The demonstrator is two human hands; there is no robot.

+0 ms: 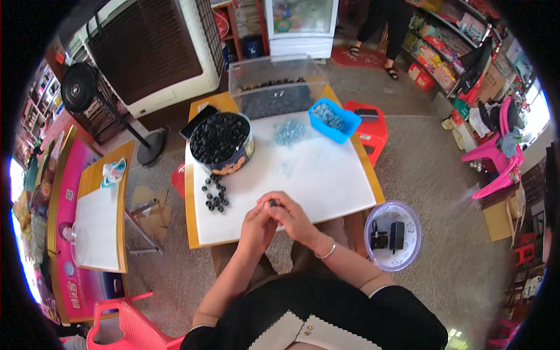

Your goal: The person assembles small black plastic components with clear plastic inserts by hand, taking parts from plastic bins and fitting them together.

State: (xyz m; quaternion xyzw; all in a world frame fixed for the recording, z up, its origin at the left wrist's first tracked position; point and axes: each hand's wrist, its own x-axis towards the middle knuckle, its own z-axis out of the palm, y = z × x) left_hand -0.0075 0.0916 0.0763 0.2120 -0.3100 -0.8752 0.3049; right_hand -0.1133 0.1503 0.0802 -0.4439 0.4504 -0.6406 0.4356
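Note:
My left hand (257,224) and my right hand (291,217) meet over the near edge of the white-topped table (326,181). Between their fingertips they pinch one small black round part (273,203). To the left of my hands lies a loose cluster of the same black parts (214,193). Behind it a round tin (221,142) is full of black parts. A heap of small silvery metal pieces (290,130) lies farther back, beside a blue tray (333,119) that holds more of them.
A clear plastic bin (275,84) stands at the table's far edge, a dark phone (199,119) at its far left corner. A red stool (368,127) is right of the table, a pale bowl with black items (392,234) at my right, a second table (102,219) at left.

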